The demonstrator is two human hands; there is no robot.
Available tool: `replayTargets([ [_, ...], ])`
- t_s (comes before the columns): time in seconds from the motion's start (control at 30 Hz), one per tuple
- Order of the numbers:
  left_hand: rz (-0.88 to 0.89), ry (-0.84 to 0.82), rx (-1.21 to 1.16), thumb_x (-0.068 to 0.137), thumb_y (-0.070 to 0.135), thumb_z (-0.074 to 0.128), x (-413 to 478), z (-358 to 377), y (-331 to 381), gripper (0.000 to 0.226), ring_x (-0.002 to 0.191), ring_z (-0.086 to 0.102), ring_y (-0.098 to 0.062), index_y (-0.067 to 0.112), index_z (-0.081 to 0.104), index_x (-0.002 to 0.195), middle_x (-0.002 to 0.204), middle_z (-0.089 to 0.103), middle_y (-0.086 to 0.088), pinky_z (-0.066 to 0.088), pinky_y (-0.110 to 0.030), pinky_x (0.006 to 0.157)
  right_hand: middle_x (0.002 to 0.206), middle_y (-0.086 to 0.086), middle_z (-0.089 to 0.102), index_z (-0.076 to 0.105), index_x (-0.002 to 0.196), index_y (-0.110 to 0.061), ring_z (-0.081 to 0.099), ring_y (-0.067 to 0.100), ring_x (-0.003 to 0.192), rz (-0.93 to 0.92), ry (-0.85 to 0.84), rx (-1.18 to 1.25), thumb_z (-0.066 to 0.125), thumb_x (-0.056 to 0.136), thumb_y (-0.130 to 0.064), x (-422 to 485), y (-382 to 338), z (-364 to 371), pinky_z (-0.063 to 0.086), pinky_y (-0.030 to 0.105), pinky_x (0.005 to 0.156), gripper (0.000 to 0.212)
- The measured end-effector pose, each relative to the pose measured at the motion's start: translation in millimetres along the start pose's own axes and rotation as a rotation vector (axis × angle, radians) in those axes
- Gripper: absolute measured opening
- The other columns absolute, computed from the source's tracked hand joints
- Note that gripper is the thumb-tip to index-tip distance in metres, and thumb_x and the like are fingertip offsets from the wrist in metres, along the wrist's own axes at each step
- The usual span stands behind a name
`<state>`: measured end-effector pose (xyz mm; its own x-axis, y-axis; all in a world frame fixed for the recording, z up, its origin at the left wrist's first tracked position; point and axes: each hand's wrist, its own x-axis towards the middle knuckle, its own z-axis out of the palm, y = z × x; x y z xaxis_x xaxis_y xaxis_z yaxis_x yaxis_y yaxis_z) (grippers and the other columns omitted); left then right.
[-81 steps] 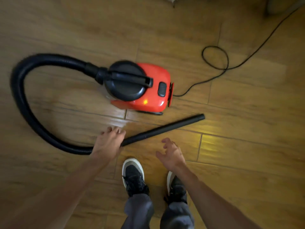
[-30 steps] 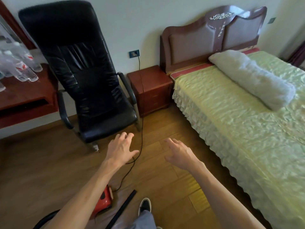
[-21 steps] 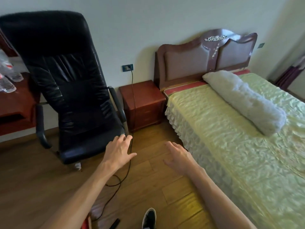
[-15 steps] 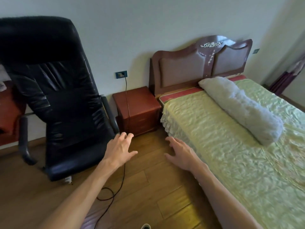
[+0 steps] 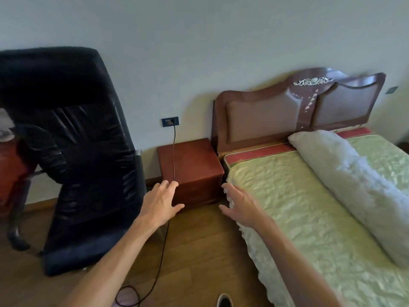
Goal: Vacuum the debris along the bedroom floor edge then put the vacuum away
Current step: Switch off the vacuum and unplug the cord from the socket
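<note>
- Both hands are out in front, empty: the left hand (image 5: 160, 203) has its fingers spread and relaxed, and the right hand (image 5: 240, 206) matches it, palm down, grasping nothing.
- The vacuum itself is nowhere in this view. All that shows is a black cord (image 5: 173, 156), which I take to be its power lead.
- The cord is plugged into the wall socket (image 5: 170, 122), drops across the top of the nightstand (image 5: 190, 171), slips over the front edge and trails down to the floor (image 5: 199, 251), ending in a loose loop at the bottom of the picture.
- That route makes sense: the socket sits just above the nightstand, so the lead has to drape over it to reach the floor.
- The left hand's fingertips sit right by the cord at the nightstand's front edge; whether they touch it, I cannot tell.
- My read is that the reach is aimed at the plug, to unplug before the vacuum is stowed, with both hands free for pulling and gathering the lead.
- The gap is tight: a black office chair (image 5: 73, 151) leans on the left and the bed (image 5: 309, 207) with its frilled cover flanks the right, the nightstand between them.
- One shoe (image 5: 224, 301) peeks in at the bottom, near the cord loop. That slack is a snag risk underfoot.
</note>
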<state>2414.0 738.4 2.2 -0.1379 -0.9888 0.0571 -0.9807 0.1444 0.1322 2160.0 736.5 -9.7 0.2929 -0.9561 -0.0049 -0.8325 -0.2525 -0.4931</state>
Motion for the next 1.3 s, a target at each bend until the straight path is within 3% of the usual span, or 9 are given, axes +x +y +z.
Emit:
replayTargets([
  [0.23,-0.14,0.027,-0.046,0.082,0.056,0.065,68,0,13,0.064,0.11,0.055,-0.015,0.023,0.045,0.134,0.122,0.057,0.003,0.054,-0.031,0.081,0.115,-0.003,0.056,0.04,0.138,-0.024,0.053,0.008,0.097,-0.08,-0.064,0.066,0.065,0.089,-0.039,95,39,-27,0.052,0.031,0.086,0.058],
  [0.6,-0.278,-0.002,-0.111,0.084,0.054,0.064,197,31,-41,0.063,0.116,0.055,-0.016,0.023,0.044,0.135,0.127,0.056,0.003,0.052,-0.03,0.084,0.115,-0.004,0.058,0.041,0.137,-0.025,0.056,0.011,0.103,-0.15,-0.141,0.039,0.065,0.088,-0.043,263,48,-15,0.053,0.036,0.086,0.057],
  [0.77,-0.298,-0.03,-0.195,0.085,0.053,0.063,276,52,-78,0.062,0.118,0.054,-0.015,0.022,0.043,0.135,0.129,0.055,0.003,0.051,-0.03,0.089,0.109,-0.006,0.057,0.042,0.136,-0.025,0.056,0.011,0.098,-0.097,-0.164,0.024,0.063,0.09,-0.042,354,54,-4,0.051,0.03,0.081,0.054],
  [1.0,-0.411,-0.092,-0.386,0.086,0.051,0.063,365,96,-118,0.054,0.114,0.055,-0.01,0.027,0.046,0.131,0.122,0.056,0.009,0.049,-0.032,0.09,0.097,-0.008,0.06,0.053,0.122,-0.024,0.06,0.009,0.09,0.059,-0.067,0.229,0.063,0.09,-0.038,468,55,40,0.054,0.031,0.078,0.036],
  [1.3,-0.609,-0.095,-0.481,0.089,0.047,0.06,471,196,-162,0.04,0.095,0.055,-0.003,0.025,0.051,0.121,0.103,0.054,0.012,0.04,-0.016,0.071,0.084,-0.002,0.063,0.061,0.099,-0.016,0.061,0.015,0.08,0.266,0.128,0.464,0.068,0.086,-0.026,632,68,136,0.055,0.042,0.077,0.018],
])
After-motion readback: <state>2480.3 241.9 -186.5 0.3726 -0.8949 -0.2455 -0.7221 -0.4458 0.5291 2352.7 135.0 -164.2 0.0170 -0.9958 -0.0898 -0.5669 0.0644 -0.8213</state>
